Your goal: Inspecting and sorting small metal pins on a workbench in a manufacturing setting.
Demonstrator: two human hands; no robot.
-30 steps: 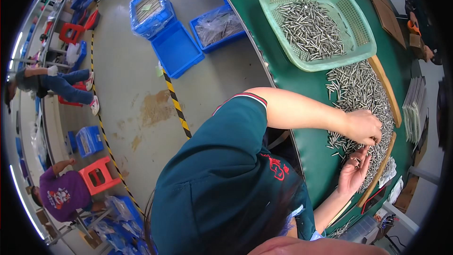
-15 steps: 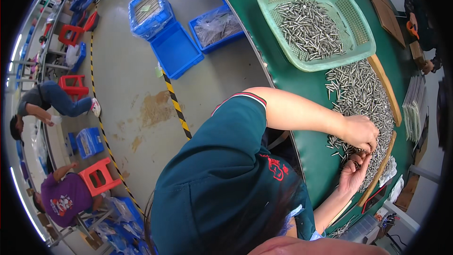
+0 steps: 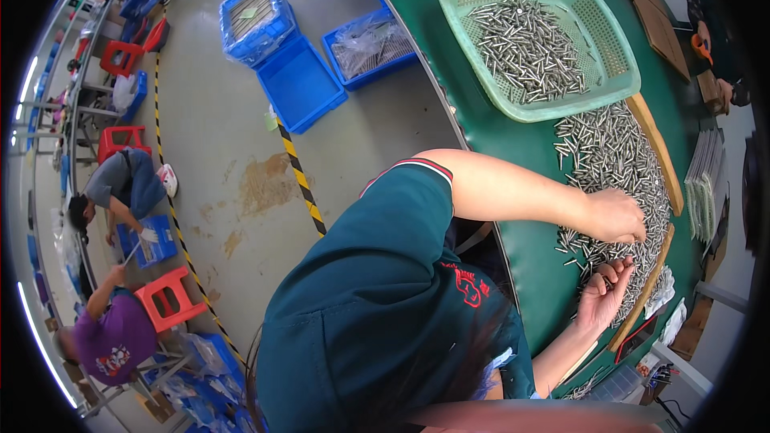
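Small metal pins (image 3: 613, 148), slim and shiny with pointed-looking ends, lie in a long heap on a green-topped table (image 3: 513, 216). Above the near part of this heap is my left hand (image 3: 616, 216), closed with its fingers bent down; whatever is at the fingertips is hidden. Just below it in the picture, my right hand (image 3: 601, 293) is turned palm up, its fingers curled in toward the thumb. Anything it pinches is too small to make out. A gap separates the two hands. More pins fill part of a pale green plastic basket (image 3: 457, 40) beyond my left arm.
Wooden strips (image 3: 658, 152) border the heap's far side. Blue crates (image 3: 301, 84) stand on the floor left of the table. Farther left, a person in grey (image 3: 120, 184) bends over a blue crate near a red stool (image 3: 170, 302); another in purple (image 3: 116, 337) sits nearby.
My hands were touching and are now apart, the left lifted slightly away from the right. The person in grey has leaned down to a blue crate.
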